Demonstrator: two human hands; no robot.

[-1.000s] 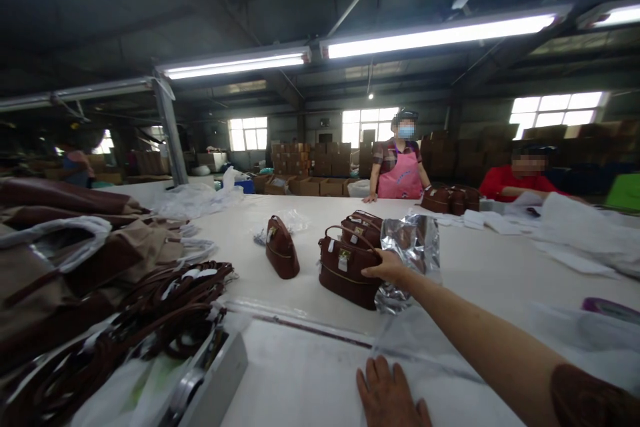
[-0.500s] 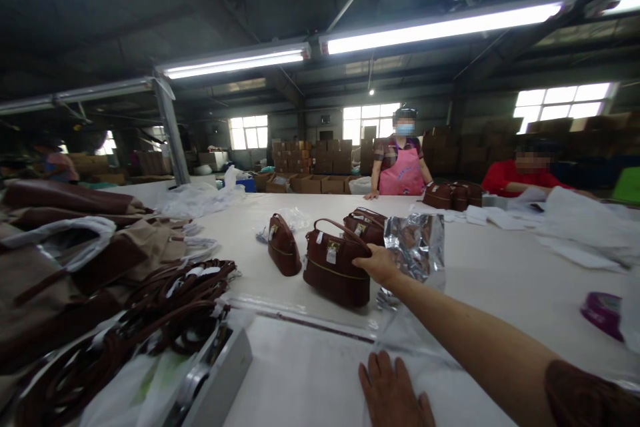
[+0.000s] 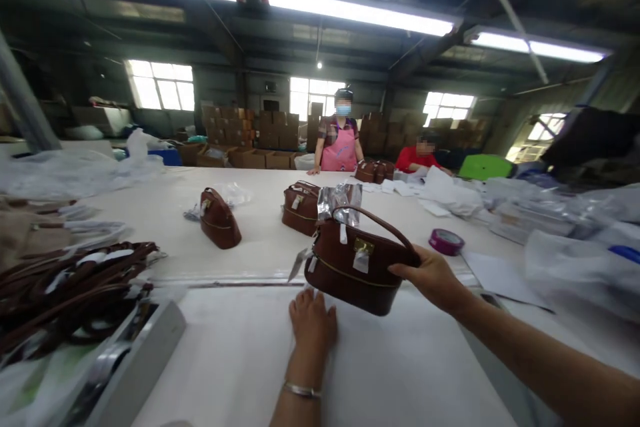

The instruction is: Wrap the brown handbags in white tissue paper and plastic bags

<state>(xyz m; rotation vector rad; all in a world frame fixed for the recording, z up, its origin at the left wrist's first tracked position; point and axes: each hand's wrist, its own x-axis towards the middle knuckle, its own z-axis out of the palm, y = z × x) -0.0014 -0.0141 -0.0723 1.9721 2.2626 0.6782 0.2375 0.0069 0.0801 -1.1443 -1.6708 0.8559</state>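
My right hand [image 3: 434, 275] grips the right end of a brown handbag [image 3: 350, 267], which is lifted at a tilt above the white table [image 3: 260, 233]. The bag has a looped handle, a gold clasp and a white tag. Just below and left of it, my left hand [image 3: 314, 320] lies on the table with its fingers spread, near the bag's bottom edge. A second brown bag [image 3: 300, 208] stands behind, beside a silver foil sheet [image 3: 340, 201]. Another brown bag [image 3: 219, 219] stands farther left.
Brown straps [image 3: 75, 287] and a grey box [image 3: 155, 347] lie at the left. Purple tape [image 3: 447, 241] and plastic bags [image 3: 575, 267] are at the right. A person in a pink apron [image 3: 340, 147] and a person in red [image 3: 420, 155] are across the table.
My right hand has lifted the handbag off the table and brought it closer. My left hand now reaches farther forward, beneath the bag. The view has turned right.
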